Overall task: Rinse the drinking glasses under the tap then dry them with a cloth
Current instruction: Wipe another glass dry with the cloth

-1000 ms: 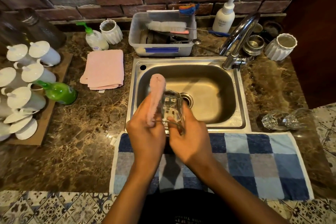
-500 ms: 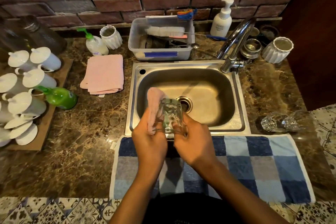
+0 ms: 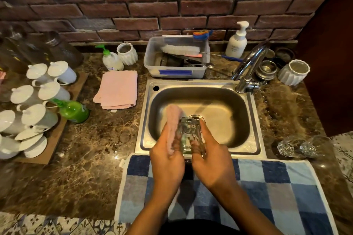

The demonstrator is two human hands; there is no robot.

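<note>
The right hand (image 3: 211, 160) is gripping a clear drinking glass (image 3: 189, 135) over the near edge of the steel sink (image 3: 246, 150), its fingers curling round the far side, where they are hidden by the glass and blurred. The left hand (image 3: 167, 160) is holding a pink cloth (image 3: 172, 124) against the glass's left side; the cloth's lower end is tucked out of sight in the palm. The glass's outline is smeared, so its rim is hard to make out. 2 more glasses (image 3: 298, 147) are lying on the counter to the right, dim and merging with the dark stone. The checked towel (image 3: 277, 187) is running off the bottom edge. The tap (image 3: 250, 65) is standing at the sink's far right corner.
</note>
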